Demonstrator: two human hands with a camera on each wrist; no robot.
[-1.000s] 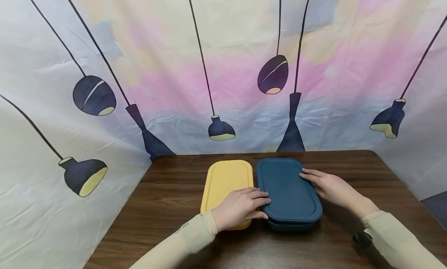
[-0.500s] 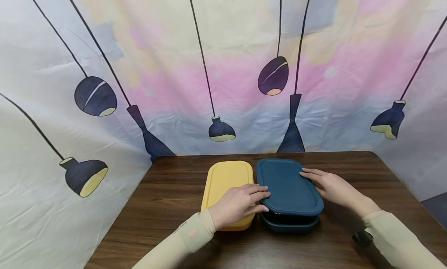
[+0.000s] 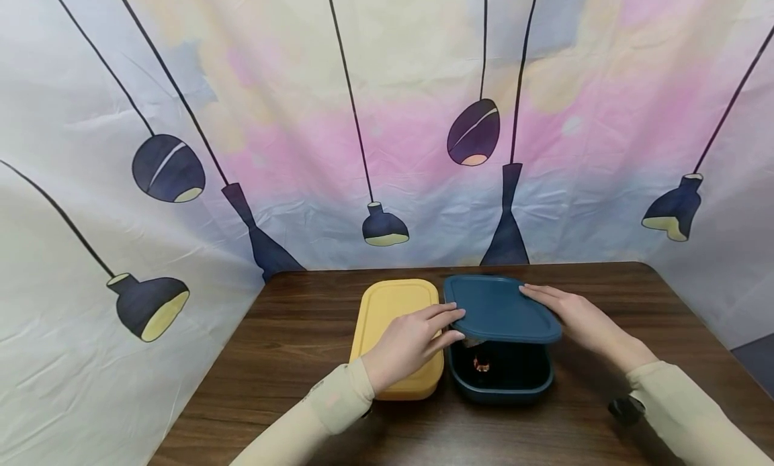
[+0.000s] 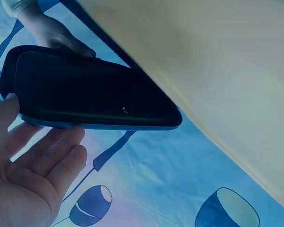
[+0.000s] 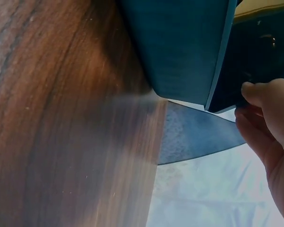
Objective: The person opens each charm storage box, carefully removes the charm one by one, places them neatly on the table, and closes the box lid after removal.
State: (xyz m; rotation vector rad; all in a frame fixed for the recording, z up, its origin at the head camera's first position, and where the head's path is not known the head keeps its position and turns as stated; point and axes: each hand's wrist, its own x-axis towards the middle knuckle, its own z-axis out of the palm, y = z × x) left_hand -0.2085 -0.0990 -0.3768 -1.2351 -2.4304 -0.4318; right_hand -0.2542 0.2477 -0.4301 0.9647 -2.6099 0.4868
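Observation:
A dark blue lid (image 3: 504, 311) is tilted over its matching blue box (image 3: 504, 395), front edge raised and far edge low at the back. My left hand (image 3: 412, 348) grips the lid's left edge, and my right hand (image 3: 577, 321) holds the right edge. In the left wrist view, the lid's dark underside (image 4: 75, 87) shows between both hands. The right wrist view has my right hand (image 5: 272, 123) pinching the lid's rim beside the box wall (image 5: 180, 47). Inside the box lies a small shiny orange-red thing (image 3: 481, 365), its kind unclear; more contents are hidden.
A yellow lidded box (image 3: 393, 311) stands close to the left of the blue one, partly under my left forearm and hand. The brown wooden table (image 3: 290, 338) ends at a cloth backdrop (image 3: 423, 184) printed with lamps.
The lid was lying nearly flat on the blue box. Both hands have raised its front edge, tilting it back, and the inside of the box has come into view.

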